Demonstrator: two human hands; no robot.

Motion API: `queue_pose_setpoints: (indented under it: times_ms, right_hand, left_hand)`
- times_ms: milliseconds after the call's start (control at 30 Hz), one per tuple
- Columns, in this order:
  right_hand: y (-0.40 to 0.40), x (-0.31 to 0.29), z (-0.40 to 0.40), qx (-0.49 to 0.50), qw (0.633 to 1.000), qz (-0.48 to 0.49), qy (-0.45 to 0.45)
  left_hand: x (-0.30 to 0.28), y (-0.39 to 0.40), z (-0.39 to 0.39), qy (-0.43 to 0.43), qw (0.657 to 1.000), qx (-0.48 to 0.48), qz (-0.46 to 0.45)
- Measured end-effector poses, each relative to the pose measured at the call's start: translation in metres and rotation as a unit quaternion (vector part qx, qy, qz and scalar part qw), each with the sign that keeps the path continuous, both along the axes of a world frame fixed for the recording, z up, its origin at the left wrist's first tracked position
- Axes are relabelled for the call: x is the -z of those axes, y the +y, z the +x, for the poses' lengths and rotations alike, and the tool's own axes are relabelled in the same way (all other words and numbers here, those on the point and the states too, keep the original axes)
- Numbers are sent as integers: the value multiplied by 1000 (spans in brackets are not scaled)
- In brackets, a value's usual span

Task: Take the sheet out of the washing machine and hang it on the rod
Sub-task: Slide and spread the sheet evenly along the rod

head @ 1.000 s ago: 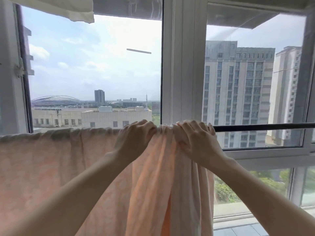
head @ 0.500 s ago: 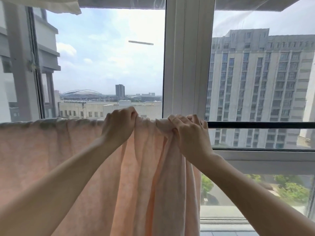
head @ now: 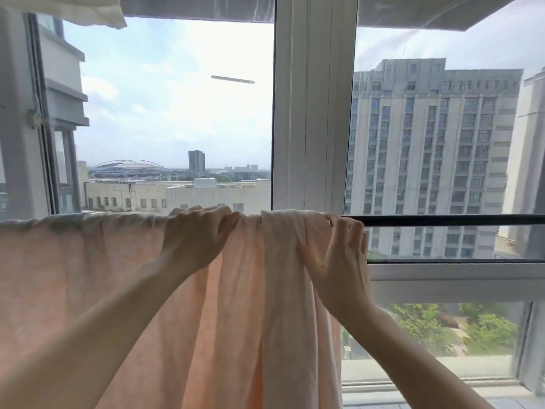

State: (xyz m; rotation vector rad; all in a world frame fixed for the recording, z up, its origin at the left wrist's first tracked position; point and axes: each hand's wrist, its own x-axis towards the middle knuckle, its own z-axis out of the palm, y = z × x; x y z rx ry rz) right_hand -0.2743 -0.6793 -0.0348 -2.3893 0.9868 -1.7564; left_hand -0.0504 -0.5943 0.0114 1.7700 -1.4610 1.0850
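A pale pink sheet (head: 73, 276) hangs over a black rod (head: 442, 220) that runs across the window. It is spread flat on the left and bunched in folds in the middle. My left hand (head: 194, 237) grips the sheet's top edge on the rod. A little to the right, my right hand (head: 336, 249) grips the bunched end of the sheet, fingers curled over the rod. To the right of that hand the rod is bare. The washing machine is out of view.
A white window frame post (head: 309, 113) stands right behind the rod, with glass panes on both sides. Pale fabric (head: 65, 10) hangs at the top left. The window sill (head: 442, 278) runs just below the bare rod.
My hands have moved apart along the rod, the right one sliding right and spreading the bunched sheet. The camera has shifted a little.
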Motion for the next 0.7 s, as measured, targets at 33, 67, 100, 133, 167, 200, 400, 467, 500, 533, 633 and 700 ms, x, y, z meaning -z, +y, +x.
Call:
queue_pose_setpoints:
  times_ms: [33, 67, 100, 133, 167, 200, 400, 467, 500, 533, 633, 700]
  right_hand:
    - [3, 2, 3, -31, 998, 48, -21]
    - [6, 3, 7, -66, 993, 94, -40]
    - [8, 2, 11, -93, 986, 125, -52]
    - [11, 0, 16, -105, 983, 141, -56]
    - [13, -3, 20, -107, 981, 150, -55]
    - [16, -5, 25, -101, 981, 157, -51]
    - [32, -12, 43, 14, 993, 121, -1]
    - [35, -16, 47, 37, 992, 121, 12]
    - [36, -18, 49, 47, 991, 125, 21]
    - [37, -19, 52, 56, 990, 123, 29]
    - [38, -25, 52, 58, 993, 99, 33]
    - [36, -36, 44, 47, 995, 83, 26]
  left_hand:
    - [1, 1, 2, -8, 1000, -4, 5]
    - [1, 2, 2, -11, 1000, -7, 11]
    - [1, 2, 3, -15, 1000, -9, 15]
    - [0, 3, 3, -19, 1000, -12, 18]
    - [0, 4, 3, -22, 999, -13, 20]
    - [0, 4, 3, -22, 999, -12, 21]
    - [1, 6, 5, -14, 1000, -5, 20]
    - [2, 5, 6, -13, 1000, -5, 18]
    - [2, 5, 7, -12, 1000, -6, 20]
    - [2, 5, 8, -13, 1000, -9, 24]
    - [1, 7, 13, -16, 999, -16, 27]
    - [2, 8, 13, -18, 999, -22, 28]
